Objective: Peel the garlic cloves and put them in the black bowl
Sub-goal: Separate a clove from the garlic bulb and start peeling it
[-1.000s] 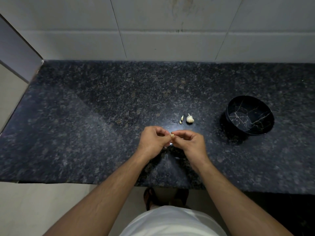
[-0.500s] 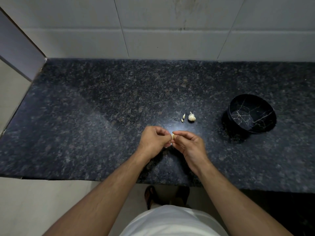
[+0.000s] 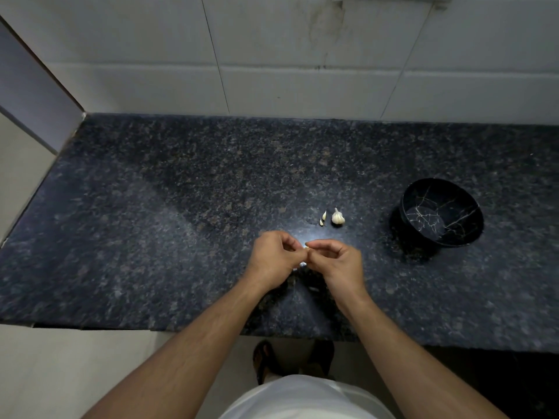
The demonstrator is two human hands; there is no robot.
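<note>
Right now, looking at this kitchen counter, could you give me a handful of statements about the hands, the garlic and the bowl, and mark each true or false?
1. Both hands meet over the counter, the left hand and right hand pinching one small garlic clove between their fingers. True.
2. The black bowl sits to the person's left. False: it stands on the right side of the counter.
3. A small garlic bulb and a loose clove lie on the counter just beyond the hands. True.
4. The black bowl holds several peeled cloves. False: no cloves show in it, only its white veined pattern.
5. The garlic bulb touches the bowl. False: bare counter lies between them.
</note>
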